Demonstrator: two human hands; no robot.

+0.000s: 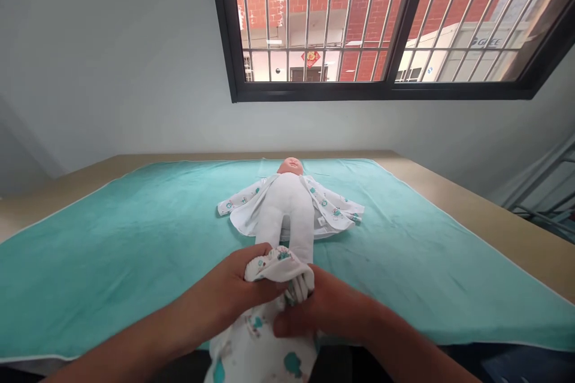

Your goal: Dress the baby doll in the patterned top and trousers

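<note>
A baby doll [287,203] with a white cloth body lies on its back, head away from me. Under it a white baby jacket [335,206] with a teal and pink print is spread open, its sleeves stretched to both sides. Close to me, at the doll's feet, my left hand [238,287] grips baby pants [265,341] in a matching print, thumb over the bunched cloth. My right hand [321,308] pinches the gathered folds from the other side. The lower part of the garment hangs toward me past the table edge. The doll's feet are hidden behind the cloth.
A teal sheet [135,251] with a white border covers most of the wooden table [494,215]. Behind it rise a pale wall and a barred window [314,24] with a dark frame. Metal rails [543,185] stand at the far right.
</note>
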